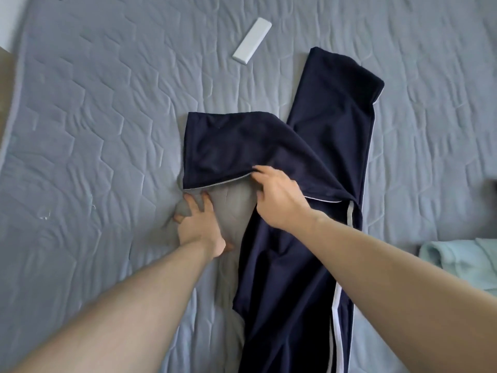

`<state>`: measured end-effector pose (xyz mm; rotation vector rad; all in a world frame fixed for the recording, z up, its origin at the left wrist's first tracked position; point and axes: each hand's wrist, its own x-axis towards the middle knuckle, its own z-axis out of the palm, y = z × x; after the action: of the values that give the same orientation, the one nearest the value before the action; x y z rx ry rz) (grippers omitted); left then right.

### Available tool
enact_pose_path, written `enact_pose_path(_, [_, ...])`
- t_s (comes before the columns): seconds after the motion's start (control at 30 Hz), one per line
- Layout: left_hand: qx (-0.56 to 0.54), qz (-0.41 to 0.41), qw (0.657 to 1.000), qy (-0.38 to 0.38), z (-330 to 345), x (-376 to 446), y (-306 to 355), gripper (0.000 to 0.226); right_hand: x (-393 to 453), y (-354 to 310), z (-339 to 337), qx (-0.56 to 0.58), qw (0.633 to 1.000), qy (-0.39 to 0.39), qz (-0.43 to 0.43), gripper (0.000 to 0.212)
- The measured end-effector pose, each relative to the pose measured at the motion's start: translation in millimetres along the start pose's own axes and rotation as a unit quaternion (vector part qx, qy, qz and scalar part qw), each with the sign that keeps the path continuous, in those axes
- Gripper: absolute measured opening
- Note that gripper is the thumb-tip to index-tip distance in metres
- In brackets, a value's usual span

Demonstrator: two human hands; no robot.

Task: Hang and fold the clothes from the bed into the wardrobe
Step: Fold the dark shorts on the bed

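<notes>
bed (94, 130): quilted, bears all | trousers (330, 146): navy, long axis near-to-far, one leg folded across to the left | right hand (279, 197): pinches that leg's hem, nearer hand for the fold | left hand (199, 222): fingers spread, flat, presses bed just left of trousers, below hem | remote (252, 41): far, well apart

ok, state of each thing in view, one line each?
navy trousers: flat on bed, one section turned up and over to the left
grey garment: under the trousers, partly showing
left hand: open, fingers spread, pressing grey garment
right hand: pinches trousers' edge
white remote: lying flat
light green towel: bunched at right edge
</notes>
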<state>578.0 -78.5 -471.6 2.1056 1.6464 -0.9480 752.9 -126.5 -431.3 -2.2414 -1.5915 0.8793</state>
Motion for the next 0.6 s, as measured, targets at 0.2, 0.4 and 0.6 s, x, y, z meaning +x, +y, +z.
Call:
enact_pose_path(0.2, [-0.022,0.003,1.000,-0.001,0,-2,1,0.147,28,27,-105,0.355,0.874,0.311,0.114,0.062])
enact_pose_path(0.4, [-0.009,-0.002,1.000,0.005,0,0,2,0.148,39,99,-133,0.293,0.856,0.284,0.318,0.090])
enact_pose_path(0.6, [-0.004,-0.010,1.000,0.003,-3,0,4,0.153,-2,113,-81,0.165,0.901,0.186,0.355,0.077])
